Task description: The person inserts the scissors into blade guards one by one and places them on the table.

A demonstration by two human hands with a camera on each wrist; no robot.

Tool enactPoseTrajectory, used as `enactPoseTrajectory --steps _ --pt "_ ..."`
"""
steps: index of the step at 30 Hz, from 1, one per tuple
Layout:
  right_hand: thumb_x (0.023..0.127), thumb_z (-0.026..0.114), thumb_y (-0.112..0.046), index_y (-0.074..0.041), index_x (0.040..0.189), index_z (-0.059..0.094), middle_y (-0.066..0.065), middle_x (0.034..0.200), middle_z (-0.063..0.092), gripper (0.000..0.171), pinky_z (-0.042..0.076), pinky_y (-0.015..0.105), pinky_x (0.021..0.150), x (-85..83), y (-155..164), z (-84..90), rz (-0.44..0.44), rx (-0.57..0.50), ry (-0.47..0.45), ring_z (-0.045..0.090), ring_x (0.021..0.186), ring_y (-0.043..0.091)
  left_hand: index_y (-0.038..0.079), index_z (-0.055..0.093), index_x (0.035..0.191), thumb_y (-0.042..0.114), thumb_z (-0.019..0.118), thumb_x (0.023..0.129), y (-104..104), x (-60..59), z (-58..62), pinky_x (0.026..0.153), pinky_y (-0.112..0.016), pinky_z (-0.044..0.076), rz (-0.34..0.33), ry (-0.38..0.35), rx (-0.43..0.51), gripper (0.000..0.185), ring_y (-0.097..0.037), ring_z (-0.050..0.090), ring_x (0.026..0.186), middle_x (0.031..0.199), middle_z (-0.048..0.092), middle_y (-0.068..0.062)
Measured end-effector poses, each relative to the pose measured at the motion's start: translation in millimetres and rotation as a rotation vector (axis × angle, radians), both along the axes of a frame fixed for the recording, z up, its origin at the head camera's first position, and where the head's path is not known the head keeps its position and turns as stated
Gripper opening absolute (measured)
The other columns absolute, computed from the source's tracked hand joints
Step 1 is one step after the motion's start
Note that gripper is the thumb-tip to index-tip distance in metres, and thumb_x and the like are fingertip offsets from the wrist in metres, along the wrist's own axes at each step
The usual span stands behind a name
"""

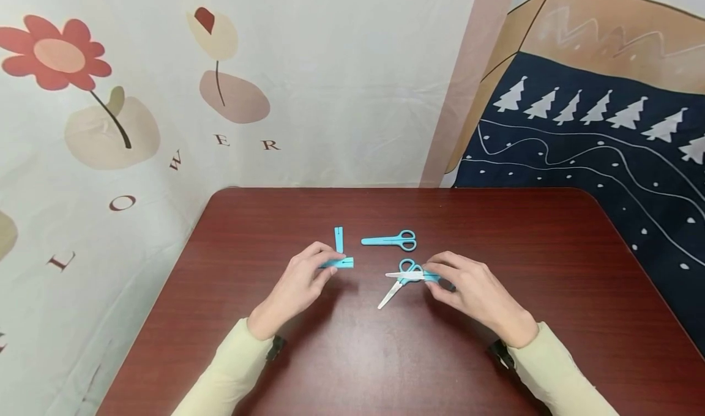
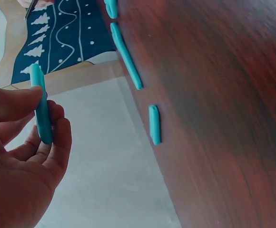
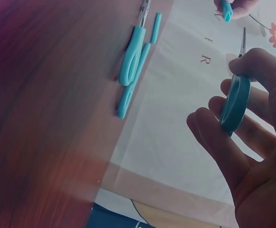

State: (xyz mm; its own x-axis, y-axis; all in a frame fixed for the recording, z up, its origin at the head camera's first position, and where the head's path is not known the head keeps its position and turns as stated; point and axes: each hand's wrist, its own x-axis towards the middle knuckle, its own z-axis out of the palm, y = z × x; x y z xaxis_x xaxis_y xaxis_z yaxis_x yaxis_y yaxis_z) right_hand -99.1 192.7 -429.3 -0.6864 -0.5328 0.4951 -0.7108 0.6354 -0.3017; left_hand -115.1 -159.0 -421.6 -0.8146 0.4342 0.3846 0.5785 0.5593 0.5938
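– Sleeves (image 1: 226,367) closest to the head camera, pale, one per arm. Hands come next. Left hand (image 1: 300,278)?

– Pinching a blue sheath (image 2: 43,111) between thumb and fingers, lifted clear of the table (image 1: 264,220).

– Right hand (image 1: 468,284)?

– Thumb and fingers gripping bare scissors (image 3: 243,97) by the handle, tips towards the left hand. Sheath's hollow end faces them. Gap between, not touching.

– Step?

– My call: sheathing, at the lining-up stage, blades not in. Next move probably wants tips level with the mouth, then a straight push with the left pinch firm. Likely snag: a tip catching the rim.

– Held blades closed?

– Look it, one slim shape. Can't swear to it.

– Counts, quick. Scissors?

– Three. One held. One bare pair (image 3: 137,40) lying near the right hand; the held one crosses over it in the head view. One sheathed pair (image 1: 380,241) farther off, handles to the right.

– Sheaths?

– Three as well: one held, one on that sheathed pair, one loose sheath (image 1: 338,240) lying just beyond the left fingers, slotted end away from the person.

– Rest?

– Two hands, two sleeves, one table.
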Motion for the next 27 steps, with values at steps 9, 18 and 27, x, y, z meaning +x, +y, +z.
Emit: enactPoseTrajectory --steps 9,18,27 --pt "0.080 0.085 -0.010 -0.012 0.106 0.078 -0.004 0.106 0.069 0.027 0.056 0.025 0.067 0.6 -8.3 2.1 0.005 -0.036 0.052 0.064 0.082 0.007 0.007 0.076 0.117 -0.005 0.073 0.093 11.9 7.8 4.6 0.083 -0.027 0.059 0.002 -0.065 0.056 0.027 -0.012 0.064 0.093 0.111 0.064 0.001" --pt "0.080 0.084 -0.009 -0.013 0.104 0.078 -0.006 0.105 0.068 0.025 0.046 0.016 0.059 0.6 -15.7 0.9 0.015 -0.075 0.076 0.063 0.076 0.008 0.007 0.076 0.116 -0.007 0.074 0.091 22.8 12.7 1.0 0.081 -0.025 0.059 -0.017 -0.059 0.110 0.028 -0.015 0.066 0.095 0.113 0.065 -0.001" --pt "0.081 0.084 -0.009 -0.013 0.103 0.078 -0.005 0.103 0.068 0.023 0.047 0.018 0.058 0.5 -20.6 1.1 0.003 -0.072 0.061 0.061 0.072 0.009 0.005 0.076 0.116 -0.009 0.074 0.090 29.0 14.2 0.6 0.080 -0.024 0.059 -0.033 -0.055 0.162 0.029 -0.015 0.066 0.093 0.111 0.064 -0.001"
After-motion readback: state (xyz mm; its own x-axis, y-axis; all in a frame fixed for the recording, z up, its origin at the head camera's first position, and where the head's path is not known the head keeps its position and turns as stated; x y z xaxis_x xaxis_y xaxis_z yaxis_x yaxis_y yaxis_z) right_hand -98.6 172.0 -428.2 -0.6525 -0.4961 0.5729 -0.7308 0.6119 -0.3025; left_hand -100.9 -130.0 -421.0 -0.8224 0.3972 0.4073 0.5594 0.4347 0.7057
